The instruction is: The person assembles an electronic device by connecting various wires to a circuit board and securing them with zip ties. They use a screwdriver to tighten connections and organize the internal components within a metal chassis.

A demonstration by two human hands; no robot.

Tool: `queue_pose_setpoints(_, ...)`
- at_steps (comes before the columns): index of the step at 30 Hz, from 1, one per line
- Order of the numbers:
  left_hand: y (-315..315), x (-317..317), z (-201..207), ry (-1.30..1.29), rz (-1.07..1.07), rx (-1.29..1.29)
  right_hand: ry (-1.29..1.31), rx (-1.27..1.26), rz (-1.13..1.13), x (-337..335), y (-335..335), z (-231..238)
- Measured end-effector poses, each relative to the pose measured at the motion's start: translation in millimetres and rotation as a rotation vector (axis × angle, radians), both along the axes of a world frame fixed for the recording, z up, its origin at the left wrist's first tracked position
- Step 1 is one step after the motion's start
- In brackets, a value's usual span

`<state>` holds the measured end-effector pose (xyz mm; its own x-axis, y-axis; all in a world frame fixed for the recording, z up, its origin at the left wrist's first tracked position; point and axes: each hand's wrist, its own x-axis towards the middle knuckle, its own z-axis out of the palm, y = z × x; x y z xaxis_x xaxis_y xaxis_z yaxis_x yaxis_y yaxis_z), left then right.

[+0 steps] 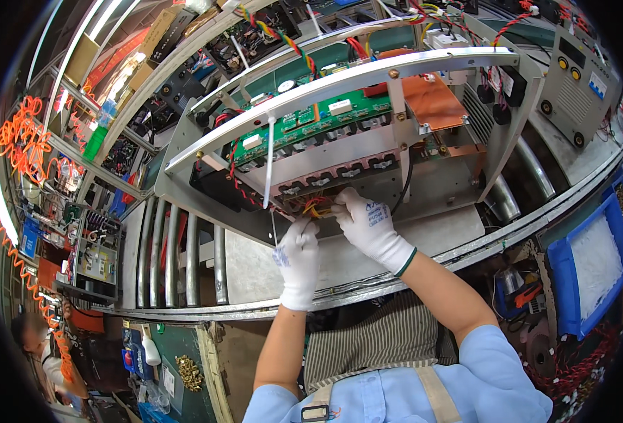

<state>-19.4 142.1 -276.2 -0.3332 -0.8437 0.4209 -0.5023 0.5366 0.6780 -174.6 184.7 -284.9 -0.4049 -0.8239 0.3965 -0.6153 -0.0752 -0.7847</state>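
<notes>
Both my hands wear white knitted gloves and meet at the lower front of an open metal chassis. A bundle of yellow and red wires passes between them. My left hand pinches the bundle from the left and below. Closed on its right side is my right hand, its fingertips partly hidden behind the wires. Above them, inside the chassis, are a green circuit board and a row of black components. A white cable tie hangs from the front bar, left of the wires.
The chassis rests on a metal plate over a roller conveyor. A grey-cased machine stands at the right, above a blue tray. Orange coiled hoses hang at the left. Another person is at the lower left.
</notes>
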Motion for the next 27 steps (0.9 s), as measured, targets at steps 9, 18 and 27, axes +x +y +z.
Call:
queue_pose_setpoints(9, -34, -16, 9, -0.055, -0.082, 0.115, -0.148, -0.148, 0.154, 6, 4, -6)
queue_pose_setpoints(18, -27, -8, 43, 0.013, -0.351, 0.411, -0.309, -0.093, 0.278, -11, 4, -11)
queue_pose_setpoints(27, -25, -8, 49, -0.213, -0.232, 0.340, -0.383, -0.070, 0.306, -9, 1, -7)
